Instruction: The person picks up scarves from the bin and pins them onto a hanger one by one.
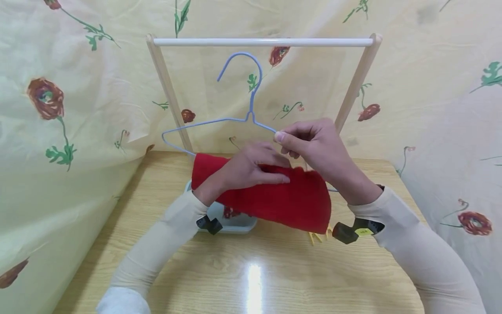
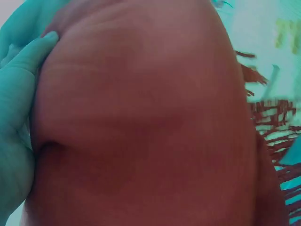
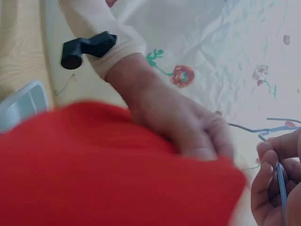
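A red cloth (image 1: 290,205) hangs folded over the lower part of a blue wire hanger (image 1: 208,123), whose hook points up. My left hand (image 1: 251,163) grips the cloth's upper edge, thumb on the near face and the other fingers over the top. In the left wrist view the cloth fills most of the picture, with the thumb pressed along its side. My right hand (image 1: 319,146) pinches the hanger's right shoulder between thumb and fingers. The hanger's wire also runs through the right hand's curled fingers (image 3: 265,179) in the right wrist view. The cloth hides most of the hanger's bottom bar.
Behind the hanger stands a rack with a white rail (image 1: 262,42) and wooden legs. A pale tray (image 1: 235,229) sits on the wooden table (image 1: 196,274), partly under the cloth. Small yellow sticks (image 1: 312,238) lie near the cloth's lower right corner. Flowered fabric surrounds the table.
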A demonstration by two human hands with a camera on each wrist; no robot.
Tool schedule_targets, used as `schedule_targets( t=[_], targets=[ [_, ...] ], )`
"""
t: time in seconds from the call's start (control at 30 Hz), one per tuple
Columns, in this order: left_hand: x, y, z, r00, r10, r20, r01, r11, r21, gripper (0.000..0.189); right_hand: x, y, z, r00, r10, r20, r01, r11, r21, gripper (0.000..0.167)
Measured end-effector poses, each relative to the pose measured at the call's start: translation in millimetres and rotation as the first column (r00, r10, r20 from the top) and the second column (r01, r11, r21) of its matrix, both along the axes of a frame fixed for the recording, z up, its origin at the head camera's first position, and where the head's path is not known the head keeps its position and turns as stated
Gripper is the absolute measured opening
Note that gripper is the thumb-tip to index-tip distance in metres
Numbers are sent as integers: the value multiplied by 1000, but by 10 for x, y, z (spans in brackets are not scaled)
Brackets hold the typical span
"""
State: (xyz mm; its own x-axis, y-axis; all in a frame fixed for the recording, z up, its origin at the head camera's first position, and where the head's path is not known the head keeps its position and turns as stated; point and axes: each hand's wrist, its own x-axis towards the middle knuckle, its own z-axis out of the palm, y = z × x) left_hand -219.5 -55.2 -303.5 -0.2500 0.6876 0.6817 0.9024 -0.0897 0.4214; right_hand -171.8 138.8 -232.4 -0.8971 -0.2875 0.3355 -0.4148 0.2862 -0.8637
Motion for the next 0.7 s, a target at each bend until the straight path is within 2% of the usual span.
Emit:
schedule_targets(
  t=[0.07, 0.1, 0.17, 0.23, 0.3, 0.4, 0.47, 0.5, 0.57, 0.63, 0.67, 0.7],
  targets=[
    [24, 10, -7, 998, -10, -55, 8, 999, -35, 22, 3, 9, 20, 1000, -5, 1, 5, 1000, -11, 21],
    [37, 9, -8, 998, -15, -58, 12, 999, -49, 21, -1, 17, 23, 1000, -3, 4, 3, 1000, -25, 21],
    [57, -17, -16, 1000, 6, -13, -7, 997, -74, 23, -11, 35, 22, 1000, 7, 10, -7, 999, -51, 22],
    [68, -70, -24, 995, 71, 71, -64, 994, -94, 26, -17, 56, 18, 1000, 20, 15, -19, 998, -64, 21],
    [81, -138, -41, 977, 160, 143, -146, 984, -100, 28, -23, 73, 13, 999, 29, 19, -27, 997, -70, 19],
    [129, -260, -85, 928, 324, 181, -321, 946, -48, 24, -24, 94, 8, 999, 32, 19, -31, 998, -59, 18],
    [183, -358, -116, 876, 440, 200, -456, 889, 38, 20, -23, 113, 8, 999, 24, 22, -23, 999, -48, 18],
    [215, -411, -128, 839, 495, 224, -523, 848, 84, 17, -22, 125, 10, 1000, 18, 22, -17, 999, -41, 19],
    [273, -527, -157, 749, 593, 295, -650, 744, 156, 15, -20, 151, 17, 1000, 4, 19, -4, 999, -35, 19],
    [320, -645, -179, 646, 667, 372, -755, 632, 177, 16, -19, 175, 25, 1000, -5, 17, 6, 1000, -30, 19],
    [340, -700, -191, 594, 691, 411, -794, 585, 165, 19, -19, 185, 28, 1000, -6, 18, 7, 1000, -30, 20],
    [355, -750, -201, 549, 707, 446, -822, 552, 137, 23, -19, 192, 31, 1000, -7, 17, 8, 1000, -30, 20]
  ],
)
